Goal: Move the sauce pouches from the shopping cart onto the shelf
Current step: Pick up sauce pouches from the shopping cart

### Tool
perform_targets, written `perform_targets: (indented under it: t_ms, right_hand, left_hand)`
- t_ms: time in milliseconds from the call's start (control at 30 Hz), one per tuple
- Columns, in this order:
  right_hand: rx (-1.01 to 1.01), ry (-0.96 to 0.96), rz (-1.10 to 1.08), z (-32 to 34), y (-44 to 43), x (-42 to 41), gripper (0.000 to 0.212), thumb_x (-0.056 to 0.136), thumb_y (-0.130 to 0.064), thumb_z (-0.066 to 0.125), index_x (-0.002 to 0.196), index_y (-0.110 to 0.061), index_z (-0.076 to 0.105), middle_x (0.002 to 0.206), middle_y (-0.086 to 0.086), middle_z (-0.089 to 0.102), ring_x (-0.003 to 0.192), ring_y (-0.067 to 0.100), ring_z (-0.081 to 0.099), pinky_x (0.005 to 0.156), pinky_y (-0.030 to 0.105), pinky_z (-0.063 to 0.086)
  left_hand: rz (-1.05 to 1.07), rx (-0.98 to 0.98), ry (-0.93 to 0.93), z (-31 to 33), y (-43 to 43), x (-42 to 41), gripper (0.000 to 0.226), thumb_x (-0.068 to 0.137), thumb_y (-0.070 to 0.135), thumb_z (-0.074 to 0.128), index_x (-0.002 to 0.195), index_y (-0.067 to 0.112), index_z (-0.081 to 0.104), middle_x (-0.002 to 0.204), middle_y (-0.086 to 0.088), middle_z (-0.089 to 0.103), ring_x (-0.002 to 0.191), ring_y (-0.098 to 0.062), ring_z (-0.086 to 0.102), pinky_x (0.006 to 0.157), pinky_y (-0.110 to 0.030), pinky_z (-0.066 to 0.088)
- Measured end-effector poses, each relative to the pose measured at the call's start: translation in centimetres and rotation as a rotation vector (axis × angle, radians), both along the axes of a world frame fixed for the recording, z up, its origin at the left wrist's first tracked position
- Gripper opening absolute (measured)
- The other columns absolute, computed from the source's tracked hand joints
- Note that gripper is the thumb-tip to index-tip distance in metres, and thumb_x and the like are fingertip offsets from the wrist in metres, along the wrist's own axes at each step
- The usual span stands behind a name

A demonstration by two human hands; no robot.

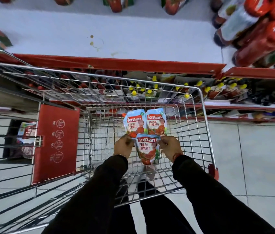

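Three blue-and-red tomato sauce pouches lie in the wire shopping cart [205, 119]. Two rest side by side on the cart floor, the left pouch [134, 123] and the right pouch [156, 122]. The third pouch [147, 150] is nearer me, overlapping their lower ends. My left hand [123, 146] pinches its top left corner and my right hand [170, 146] pinches its top right corner. The white shelf [99, 31] with a red front edge lies beyond the cart, and its middle is bare with small stains.
Red sauce bottles [258, 31] crowd the shelf's right end, and pouches line its back and left end. The cart's red child-seat flap [55, 142] stands to the left. Lower shelves with yellow-capped bottles [199, 83] show behind the cart. Grey tiled floor lies to the right.
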State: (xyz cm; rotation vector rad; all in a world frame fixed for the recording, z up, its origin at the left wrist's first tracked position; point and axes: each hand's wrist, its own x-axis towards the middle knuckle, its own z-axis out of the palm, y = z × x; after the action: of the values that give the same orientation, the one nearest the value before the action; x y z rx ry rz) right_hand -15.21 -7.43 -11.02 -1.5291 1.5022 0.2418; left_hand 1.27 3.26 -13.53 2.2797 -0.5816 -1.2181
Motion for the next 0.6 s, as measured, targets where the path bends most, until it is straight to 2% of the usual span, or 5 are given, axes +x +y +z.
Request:
perform_targets:
  t_ms: [67, 167, 333, 433, 600]
  right_hand:
    - [-0.029, -0.03, 0.001, 1.3, 0.6, 0.4, 0.027, 0.095, -0.027, 0.062, 0.098, -0.004, 0.075, 0.099, 0.017, 0.075, 0.097, 0.032, 0.068, 0.084, 0.035, 0.055]
    - [-0.097, -0.128, 0.015, 5.4, 1.1, 2.1, 0.023, 0.096, -0.022, 0.06, 0.079, -0.012, 0.072, 0.076, 0.005, 0.067, 0.08, 0.025, 0.061, 0.07, 0.027, 0.049]
    - [-0.223, -0.263, 0.093, 13.1, 2.2, 6.4, 0.032, 0.102, -0.027, 0.048, 0.114, -0.006, 0.068, 0.104, 0.018, 0.073, 0.095, 0.035, 0.067, 0.087, 0.04, 0.055]
    - [-0.33, -0.305, 0.079, 17.3, 2.7, 9.3, 0.035, 0.104, -0.028, 0.043, 0.126, -0.009, 0.063, 0.111, 0.016, 0.073, 0.102, 0.034, 0.067, 0.09, 0.04, 0.054]
    - [-0.613, -0.393, 0.094, 24.3, 2.2, 14.3, 0.034, 0.102, -0.037, 0.045, 0.111, -0.015, 0.069, 0.054, -0.01, 0.046, 0.047, 0.005, 0.04, 0.049, 0.023, 0.031]
  left_hand:
    - [0.038, -0.061, 0.034, 1.4, 0.8, 0.7, 0.016, 0.095, 0.018, 0.059, 0.098, 0.003, 0.062, 0.102, -0.021, 0.073, 0.095, -0.035, 0.068, 0.082, -0.038, 0.055]
    - [0.042, -0.141, -0.018, 4.4, 1.5, 2.4, 0.016, 0.096, 0.021, 0.057, 0.096, 0.005, 0.059, 0.093, -0.016, 0.073, 0.086, -0.031, 0.067, 0.07, -0.029, 0.047]
    - [0.08, -0.361, -0.11, 12.2, 2.8, 6.2, 0.019, 0.099, 0.026, 0.054, 0.099, 0.007, 0.058, 0.074, 0.004, 0.057, 0.062, -0.006, 0.049, 0.061, -0.026, 0.035]
    - [0.138, -0.53, -0.119, 16.8, 3.2, 8.8, 0.012, 0.099, 0.028, 0.053, 0.1, 0.017, 0.059, 0.08, 0.005, 0.059, 0.068, -0.011, 0.057, 0.064, -0.03, 0.046]
    - [0.218, -0.758, -0.152, 23.6, 2.7, 13.7, 0.004, 0.096, 0.028, 0.058, 0.092, 0.027, 0.06, 0.093, 0.0, 0.07, 0.09, -0.027, 0.069, 0.079, -0.049, 0.06]
